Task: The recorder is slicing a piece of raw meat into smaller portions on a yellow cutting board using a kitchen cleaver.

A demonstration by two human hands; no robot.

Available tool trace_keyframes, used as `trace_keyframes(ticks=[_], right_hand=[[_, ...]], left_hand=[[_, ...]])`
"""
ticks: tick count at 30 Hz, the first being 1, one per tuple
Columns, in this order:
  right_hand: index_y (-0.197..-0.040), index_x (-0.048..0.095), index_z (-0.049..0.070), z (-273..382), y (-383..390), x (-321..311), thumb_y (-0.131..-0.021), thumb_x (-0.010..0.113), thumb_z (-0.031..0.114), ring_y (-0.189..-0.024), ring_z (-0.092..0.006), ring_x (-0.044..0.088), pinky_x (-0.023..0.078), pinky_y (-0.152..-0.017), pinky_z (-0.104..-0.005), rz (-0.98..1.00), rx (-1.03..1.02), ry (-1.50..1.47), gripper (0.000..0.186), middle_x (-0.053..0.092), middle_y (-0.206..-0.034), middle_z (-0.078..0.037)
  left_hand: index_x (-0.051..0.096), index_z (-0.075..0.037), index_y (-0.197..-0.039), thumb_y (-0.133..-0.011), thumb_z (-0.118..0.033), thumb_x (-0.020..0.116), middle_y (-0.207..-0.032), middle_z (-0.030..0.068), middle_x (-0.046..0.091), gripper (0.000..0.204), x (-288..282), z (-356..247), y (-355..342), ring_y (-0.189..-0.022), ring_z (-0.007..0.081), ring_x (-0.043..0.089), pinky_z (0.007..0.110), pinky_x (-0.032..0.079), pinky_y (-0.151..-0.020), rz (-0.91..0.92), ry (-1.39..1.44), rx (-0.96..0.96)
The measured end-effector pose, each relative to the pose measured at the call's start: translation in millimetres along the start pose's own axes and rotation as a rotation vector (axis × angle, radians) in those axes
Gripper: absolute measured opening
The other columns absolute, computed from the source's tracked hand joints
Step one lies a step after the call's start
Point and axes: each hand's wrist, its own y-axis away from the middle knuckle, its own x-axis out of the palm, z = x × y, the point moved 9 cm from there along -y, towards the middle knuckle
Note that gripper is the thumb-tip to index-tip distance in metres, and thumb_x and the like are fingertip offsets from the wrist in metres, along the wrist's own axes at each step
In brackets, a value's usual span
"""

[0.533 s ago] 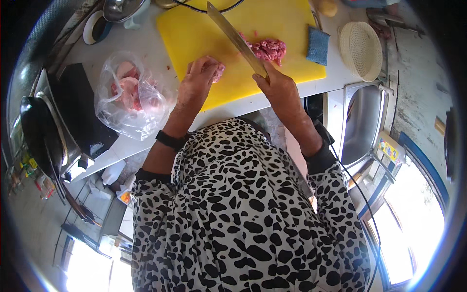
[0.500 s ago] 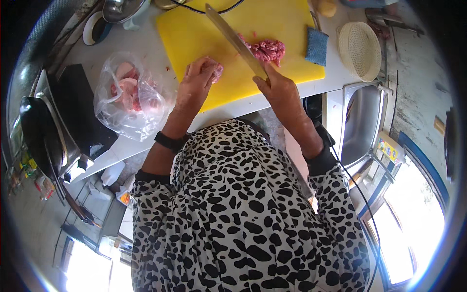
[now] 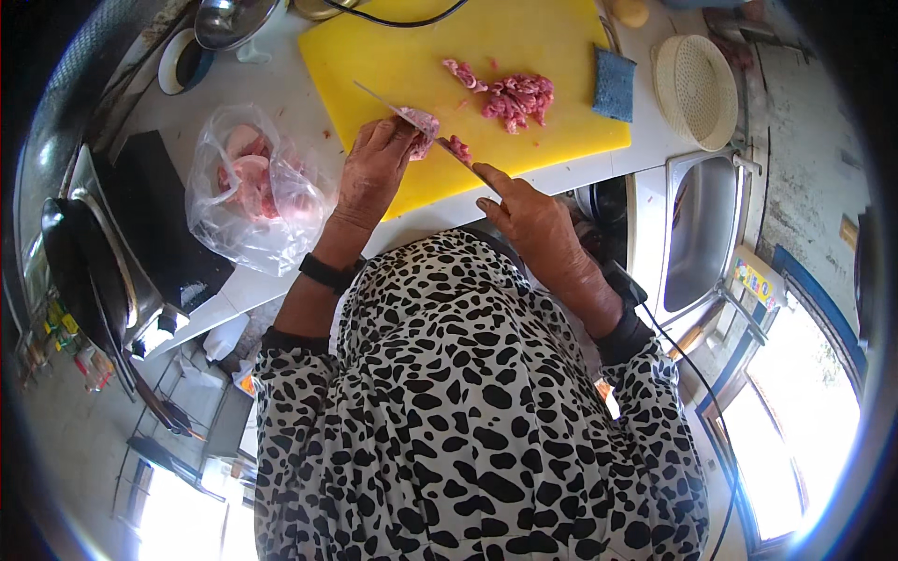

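Note:
On a yellow cutting board, my left hand is closed on a chunk of raw meat, its fingers bent over the left side. My right hand grips the handle end of a long knife, which now stands almost edge-on at the meat. A small cut piece of meat lies against the blade's right side. Farther right on the board is a pile of chopped meat, with a few strips just left of it.
Left of the board sits a clear plastic bag of raw meat. A blue scouring pad rests at the board's right edge beside a woven basket. A metal sink lies to the right; a black cable crosses the far edge.
The knife has come down leftward from near the pile to the meat under my left hand, and turned edge-on. A cut piece now shows beside the blade.

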Motion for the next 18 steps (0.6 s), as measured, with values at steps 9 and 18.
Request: trace_keyframes(ticks=[9,18], right_hand=[[-0.139,0.047,0.016,5,3,-1,-0.095,0.064,0.028,-0.069,-0.0339,0.069,0.058,-0.059,-0.0425,0.061,0.087,0.302,0.049,0.064,-0.087,-0.014],[-0.140,0.049,0.018,-9,-27,18,-0.097,0.061,0.028,-0.086,-0.0373,0.067,0.056,-0.073,-0.0480,0.191,0.167,0.181,0.046,0.067,-0.097,-0.017]], left_hand=[[0.066,-0.013,-0.121,-0.082,-0.009,0.068,-0.118,0.0028,0.063,0.039,-7,-17,-16,-0.103,0.0273,0.058,0.038,0.051,-0.093,0.004,0.072,0.065],[0.066,-0.011,-0.119,-0.084,-0.008,0.069,-0.121,0.0044,0.063,0.035,5,4,-11,-0.110,0.0292,0.059,0.041,0.049,-0.095,0.063,0.161,-0.057]])
